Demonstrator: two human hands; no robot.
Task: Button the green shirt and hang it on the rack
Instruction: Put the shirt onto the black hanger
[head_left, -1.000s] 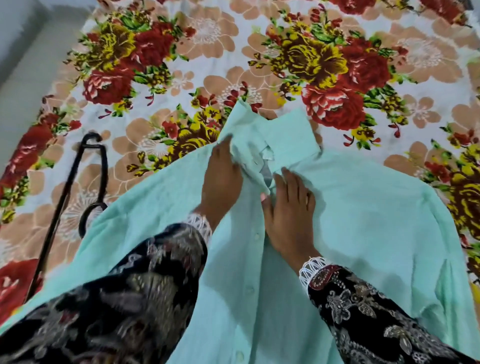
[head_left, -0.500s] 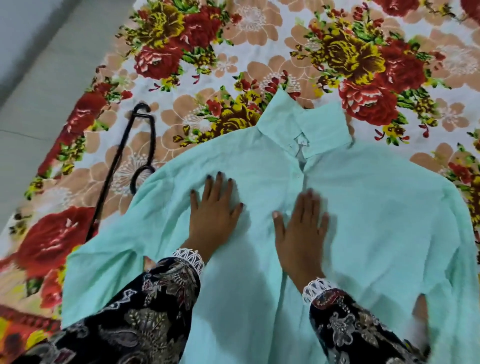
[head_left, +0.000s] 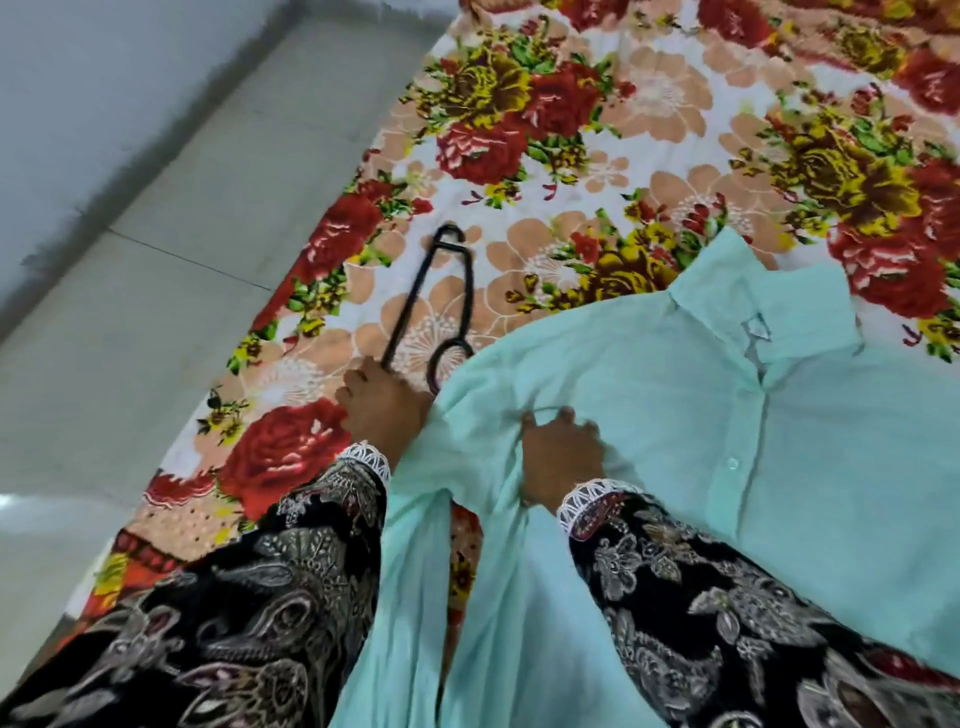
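A floral bedspread (head_left: 597, 135) is spread over the surface, with grey floor tiles (head_left: 156, 260) to its left. Across its right half the green shirt (head_left: 701, 415) is laid face up, collar toward the far side, its placket closed along the buttons that can be seen. Half a second ago both palms were pressed flat on the chest of the shirt; that smoothing has been left off, and the hands have been shifted to the shirt's left shoulder. The black hanger (head_left: 415, 306) is lying on the bedspread just beside that shoulder, its hook close to the fabric. The left hand (head_left: 382, 405) has been closed around the hanger's lower bar, while the right hand (head_left: 561, 452) has been clenched on a fold of cloth at the shoulder. From this it is judged that buttoning is finished and that the hanger is about to be fed into the shirt. No rack is seen.
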